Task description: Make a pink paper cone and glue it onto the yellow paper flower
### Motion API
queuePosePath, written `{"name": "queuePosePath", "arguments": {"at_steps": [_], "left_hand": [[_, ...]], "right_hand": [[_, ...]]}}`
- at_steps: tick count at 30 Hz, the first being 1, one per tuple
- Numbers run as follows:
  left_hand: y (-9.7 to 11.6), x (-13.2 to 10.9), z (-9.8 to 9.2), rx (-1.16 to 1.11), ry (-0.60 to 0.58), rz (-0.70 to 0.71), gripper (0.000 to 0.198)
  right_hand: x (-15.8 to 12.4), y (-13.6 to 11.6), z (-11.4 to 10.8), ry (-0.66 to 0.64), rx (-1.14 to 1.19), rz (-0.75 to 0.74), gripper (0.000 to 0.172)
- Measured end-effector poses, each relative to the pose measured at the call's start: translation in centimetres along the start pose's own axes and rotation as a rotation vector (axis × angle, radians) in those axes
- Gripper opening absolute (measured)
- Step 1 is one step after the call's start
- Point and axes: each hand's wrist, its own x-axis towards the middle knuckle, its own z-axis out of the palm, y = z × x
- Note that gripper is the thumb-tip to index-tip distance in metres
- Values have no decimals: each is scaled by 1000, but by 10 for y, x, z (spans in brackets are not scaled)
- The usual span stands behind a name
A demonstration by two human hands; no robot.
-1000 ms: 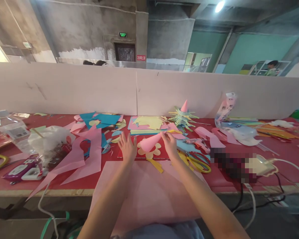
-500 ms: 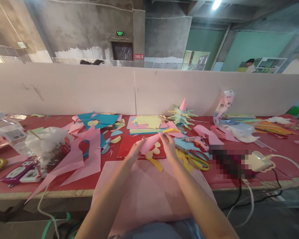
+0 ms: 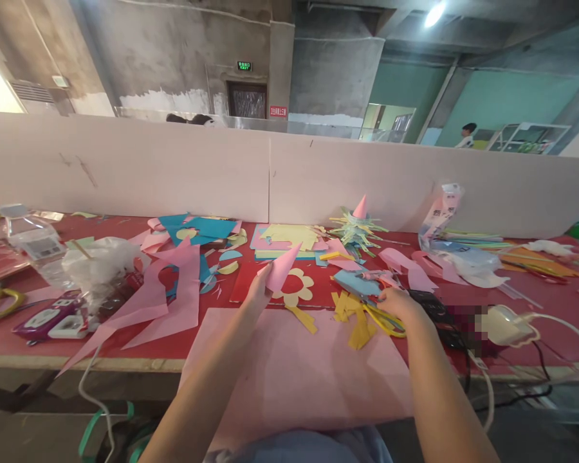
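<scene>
My left hand [image 3: 260, 288] is closed on a pink paper cone [image 3: 284, 267] whose tip points up and to the right. Under the cone lies a flower cut from cream paper [image 3: 302, 284], on a red sheet [image 3: 244, 283]. At the right, my right hand [image 3: 401, 303] reaches down with curled fingers, between a pink glue gun [image 3: 386, 278] and yellow-handled scissors [image 3: 388, 325]. Which of the two its fingertips grip is hidden. Yellow paper scraps [image 3: 359, 331] and a blue paper piece [image 3: 354, 283] lie next to them.
A pink sheet [image 3: 289, 366] covers the near table edge. Behind stand stacked papers [image 3: 284, 238] and a fringed paper tree with a pink cone top [image 3: 361, 209]. Pink offcuts [image 3: 188, 296], a purple power strip [image 3: 41, 318] and a plastic bottle [image 3: 26, 235] are left. A dark phone [image 3: 431, 305] lies right.
My right hand has let go of the pink paper and moved right to the glue gun and scissors. My left hand alone holds the cone, now tilted more upright. The view has shifted slightly.
</scene>
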Motion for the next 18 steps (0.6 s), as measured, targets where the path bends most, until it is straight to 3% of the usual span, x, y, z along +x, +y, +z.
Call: {"name": "queuePosePath", "arguments": {"at_steps": [5,12,14,18], "left_hand": [[-3,5,-4,17,-12,-10,41],[-4,7,-6,-35,-42,-25,35],[-4,8,-4,-89,-3,-42,30],[-3,8,-1,-190,74,-29,18]], "right_hand": [[5,4,18,-39,-42,24,28],[5,21,28,-9,64,-11,36],[1,27,31,60,115,-10,37],[-14,24,30,348,412,18,34]]}}
